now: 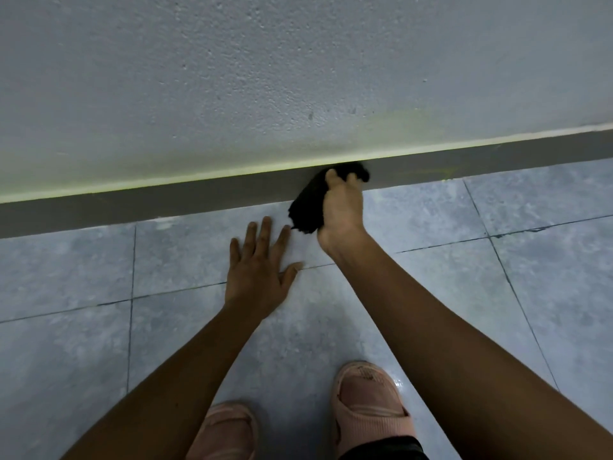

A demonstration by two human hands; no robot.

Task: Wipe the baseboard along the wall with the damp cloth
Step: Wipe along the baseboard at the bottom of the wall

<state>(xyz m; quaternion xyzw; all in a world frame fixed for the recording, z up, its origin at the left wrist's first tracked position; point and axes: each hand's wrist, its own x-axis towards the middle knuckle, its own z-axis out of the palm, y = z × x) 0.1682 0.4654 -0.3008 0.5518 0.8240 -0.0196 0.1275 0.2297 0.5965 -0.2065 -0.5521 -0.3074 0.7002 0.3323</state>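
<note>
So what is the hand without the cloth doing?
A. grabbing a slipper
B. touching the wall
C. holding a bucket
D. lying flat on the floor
D: the left hand lies open, palm down on the floor tile, while the right hand presses the black cloth to the baseboard.

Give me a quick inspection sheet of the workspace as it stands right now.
Surface: grey tiled floor with dark grout lines.
Job's things: dark cloth pressed against the grey baseboard.
Clutter: nothing seen.
Grippers: right hand grips the cloth; left hand lies flat, fingers spread, on the floor.
Cables: nothing seen.
Surroundings: textured pale wall above; yellowish marks on the baseboard to the right; pink slippers at the bottom.
</note>
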